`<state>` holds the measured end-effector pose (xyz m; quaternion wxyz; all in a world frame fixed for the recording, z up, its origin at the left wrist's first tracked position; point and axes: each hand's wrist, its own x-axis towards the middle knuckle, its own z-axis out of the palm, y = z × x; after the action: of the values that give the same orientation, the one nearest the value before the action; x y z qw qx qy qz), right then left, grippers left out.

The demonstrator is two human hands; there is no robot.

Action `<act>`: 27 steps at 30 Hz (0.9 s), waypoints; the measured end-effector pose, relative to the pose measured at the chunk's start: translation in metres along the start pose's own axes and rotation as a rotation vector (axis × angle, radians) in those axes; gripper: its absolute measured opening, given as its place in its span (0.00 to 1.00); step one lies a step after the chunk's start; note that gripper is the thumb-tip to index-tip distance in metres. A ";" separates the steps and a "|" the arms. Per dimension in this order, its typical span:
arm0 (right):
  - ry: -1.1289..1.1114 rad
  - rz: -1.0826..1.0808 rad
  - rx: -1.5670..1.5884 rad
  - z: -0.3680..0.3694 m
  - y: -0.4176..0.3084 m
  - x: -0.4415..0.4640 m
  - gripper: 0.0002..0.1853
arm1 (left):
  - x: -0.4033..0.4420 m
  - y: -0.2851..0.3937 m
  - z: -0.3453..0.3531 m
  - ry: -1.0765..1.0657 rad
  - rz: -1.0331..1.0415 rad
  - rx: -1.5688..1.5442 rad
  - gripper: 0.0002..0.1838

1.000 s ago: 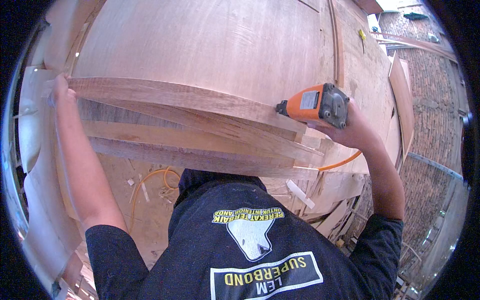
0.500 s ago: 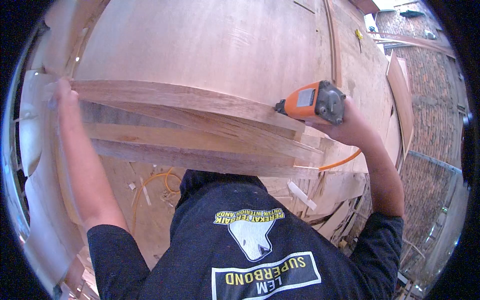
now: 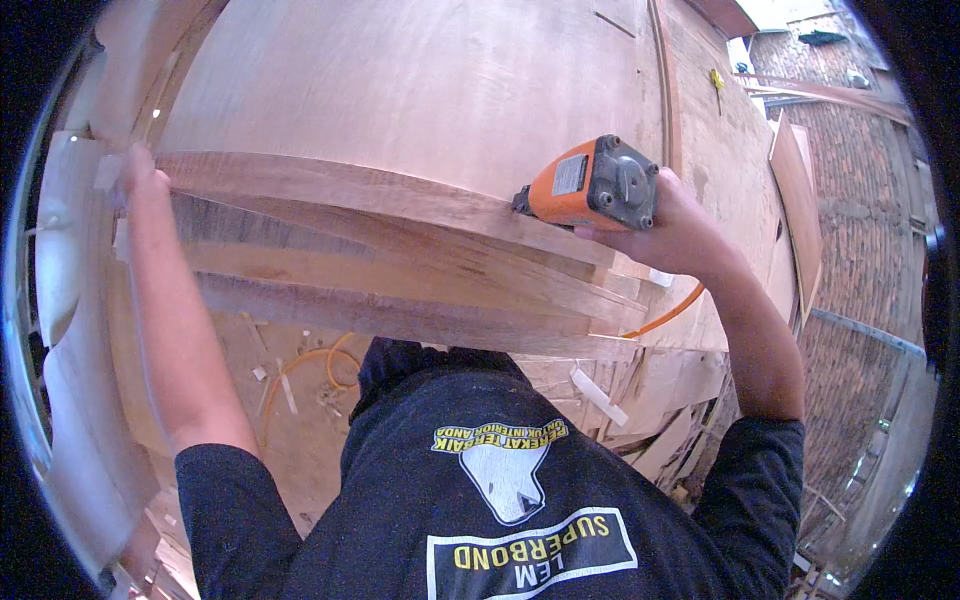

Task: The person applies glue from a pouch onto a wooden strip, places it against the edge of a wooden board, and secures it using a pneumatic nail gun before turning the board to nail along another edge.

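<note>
Our right hand (image 3: 665, 235) is closed around the orange nail gun (image 3: 590, 185), whose black nose is at the upper edge of the long wooden strip (image 3: 350, 190), towards its right end, with the wide wooden panel (image 3: 400, 80) just beyond. Our left hand (image 3: 143, 178) is at the strip's far left end, but we cannot tell how its fingers grip there. An orange hose (image 3: 668, 315) shows below our right hand, near the ends of the lower boards (image 3: 400, 312).

Broad plywood surface (image 3: 400, 90) with long wooden boards (image 3: 350, 190) along the near side, narrow batten (image 3: 667, 90) and small yellow object (image 3: 717, 79) rightward.
</note>
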<state>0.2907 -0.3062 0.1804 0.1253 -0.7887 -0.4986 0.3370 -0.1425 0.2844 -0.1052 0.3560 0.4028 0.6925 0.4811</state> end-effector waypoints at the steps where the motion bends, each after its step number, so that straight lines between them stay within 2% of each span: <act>1: 0.002 -0.003 0.009 0.000 -0.002 0.001 0.20 | -0.003 -0.001 0.000 -0.022 -0.055 -0.044 0.31; 7: 0.010 -0.055 0.023 0.001 -0.002 0.005 0.20 | -0.003 -0.003 0.007 -0.123 -0.217 -0.157 0.26; 9: 0.006 -0.046 0.050 0.001 -0.003 0.005 0.20 | -0.008 -0.002 0.007 -0.151 -0.243 -0.204 0.30; 13: 0.023 -0.128 0.052 0.002 -0.003 0.010 0.20 | -0.019 0.005 0.001 -0.264 -0.274 -0.270 0.32; 16: 0.024 -0.130 0.060 0.003 -0.003 0.012 0.20 | -0.038 0.019 -0.005 -0.284 -0.214 -0.167 0.31; 19: 0.007 -0.113 0.050 0.002 -0.004 0.013 0.19 | -0.061 0.032 -0.002 -0.189 -0.304 -0.230 0.32; 25: -0.003 -0.100 0.064 0.005 -0.001 0.014 0.19 | -0.061 0.025 -0.001 -0.161 -0.296 -0.249 0.34; 27: -0.032 -0.073 0.050 0.004 -0.002 0.015 0.19 | -0.056 0.019 0.001 -0.145 -0.280 -0.259 0.31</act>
<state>0.2911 -0.2927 0.1728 0.1490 -0.7613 -0.5203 0.3571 -0.1141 0.2379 -0.0817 0.5173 0.2869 0.6465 0.4818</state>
